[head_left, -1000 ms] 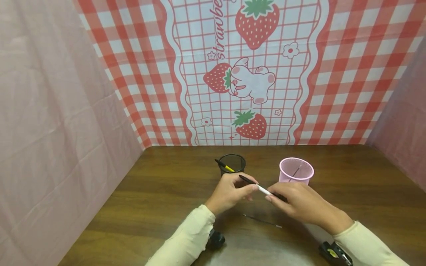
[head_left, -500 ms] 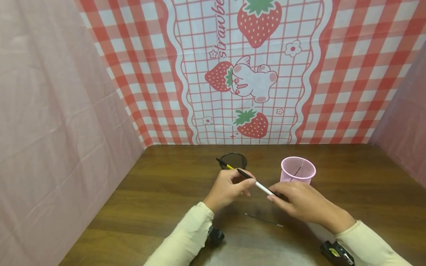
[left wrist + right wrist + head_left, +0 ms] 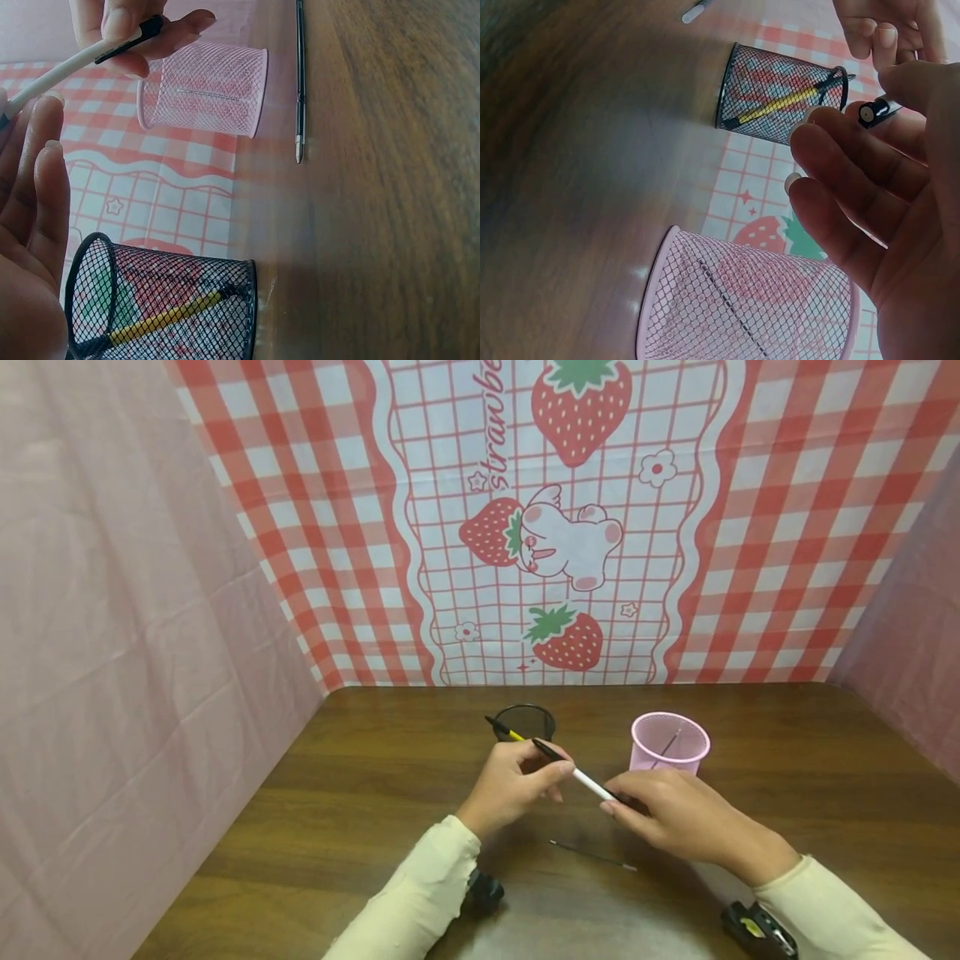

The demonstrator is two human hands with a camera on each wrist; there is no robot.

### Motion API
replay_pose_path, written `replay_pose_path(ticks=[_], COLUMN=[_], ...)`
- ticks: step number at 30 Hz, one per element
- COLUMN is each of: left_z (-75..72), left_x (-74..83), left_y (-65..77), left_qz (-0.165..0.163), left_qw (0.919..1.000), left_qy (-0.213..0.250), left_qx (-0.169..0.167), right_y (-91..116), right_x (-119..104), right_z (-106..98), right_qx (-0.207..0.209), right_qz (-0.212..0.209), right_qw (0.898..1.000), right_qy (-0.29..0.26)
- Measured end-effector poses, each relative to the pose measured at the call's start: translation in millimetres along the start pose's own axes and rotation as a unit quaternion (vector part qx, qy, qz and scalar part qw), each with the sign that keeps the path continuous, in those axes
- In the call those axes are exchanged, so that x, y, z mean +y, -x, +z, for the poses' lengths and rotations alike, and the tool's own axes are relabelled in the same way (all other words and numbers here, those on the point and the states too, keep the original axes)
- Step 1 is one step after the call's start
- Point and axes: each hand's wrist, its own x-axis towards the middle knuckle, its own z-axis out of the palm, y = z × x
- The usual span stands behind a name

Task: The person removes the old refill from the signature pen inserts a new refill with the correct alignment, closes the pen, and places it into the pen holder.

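Observation:
A white pen (image 3: 592, 783) with black ends slants between both hands above the table. My left hand (image 3: 510, 787) pinches it near its upper black part, thumb against finger. At the lower end my right hand (image 3: 678, 817) pinches the pen; in the right wrist view its black end (image 3: 876, 112) pokes out between the fingers. On the table below the hands lies a thin dark pen refill (image 3: 592, 855) with a metal tip, seen closer in the left wrist view. Behind my left hand stands a black mesh cup (image 3: 161, 300) holding a yellow and black pen (image 3: 169, 318).
A pink mesh pen cup (image 3: 670, 745) stands behind my right hand with a thin dark refill (image 3: 731, 306) leaning inside. The brown wooden table (image 3: 337, 793) is bounded by a checked strawberry cloth (image 3: 352, 568) at the back and pink cloth at both sides.
My left hand has shifted slightly up and left, and more of the pen's white barrel shows between the hands. The grips, cups and loose refill look the same.

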Motion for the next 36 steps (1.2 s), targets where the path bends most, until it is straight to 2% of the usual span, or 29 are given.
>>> replay_pose_path(ticks=[17, 36], left_z=[-3.5, -5.6], left_x=[1.6, 0.0], left_y=[-0.9, -1.7], left_qz=[-0.002, 0.013], left_qw=[0.9998, 0.9996], left_qy=[0.002, 0.007], left_qx=[0.017, 0.025], right_y=[-0.1, -0.1], right_x=[0.4, 0.7], right_z=[0.1, -0.3], right_qx=[-0.008, -0.022], right_qz=[-0.001, 0.004], right_qw=[1.000, 1.000], right_qy=[0.003, -0.009])
